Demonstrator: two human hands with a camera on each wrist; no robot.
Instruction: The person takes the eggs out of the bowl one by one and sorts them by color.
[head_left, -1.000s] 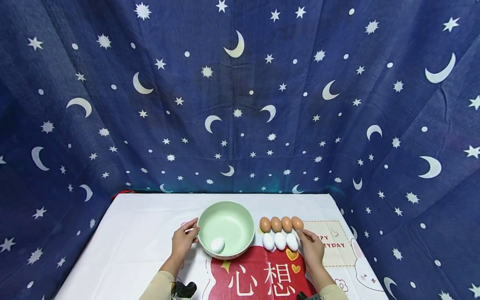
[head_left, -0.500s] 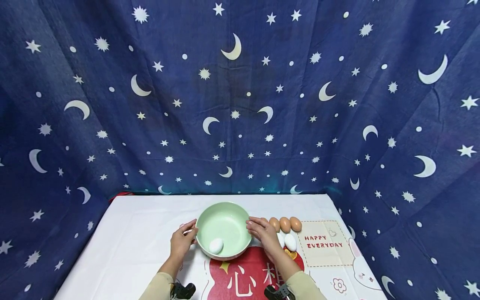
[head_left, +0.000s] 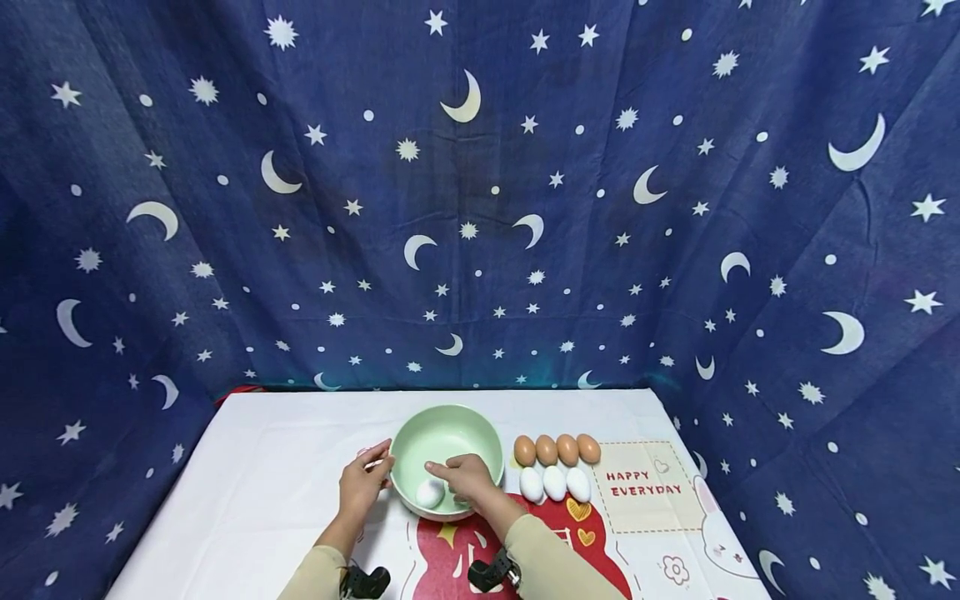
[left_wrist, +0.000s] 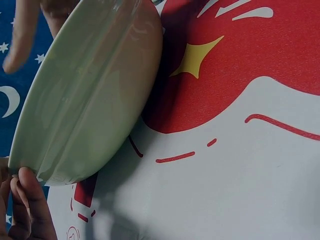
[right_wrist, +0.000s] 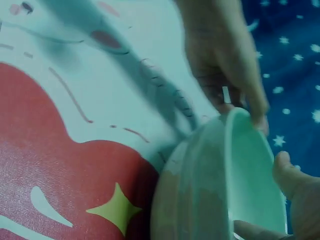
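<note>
A pale green bowl (head_left: 448, 427) stands on the table, with one white egg (head_left: 430, 494) lying inside near its front. My left hand (head_left: 362, 483) pinches the bowl's left rim; in the left wrist view, its fingers (left_wrist: 33, 192) meet at the edge. My right hand (head_left: 471, 481) reaches over the right side into the bowl, beside the egg. Its thumb points left above the egg, while its other fingers are partly hidden. In the right wrist view, the right hand's thumb (right_wrist: 290, 172) and a finger stand apart over the bowl, with no egg visible between them.
Right of the bowl, several brown eggs (head_left: 557, 451) form a row, with three white eggs (head_left: 554, 482) in front. The white tablecloth (head_left: 285, 450) carries red prints and lettering. A dark blue curtain (head_left: 480, 200) with moons and stars hangs behind the table.
My right hand has moved left from beside the egg rows, over the bowl's right rim, and into the bowl. The left hand stays at the rim.
</note>
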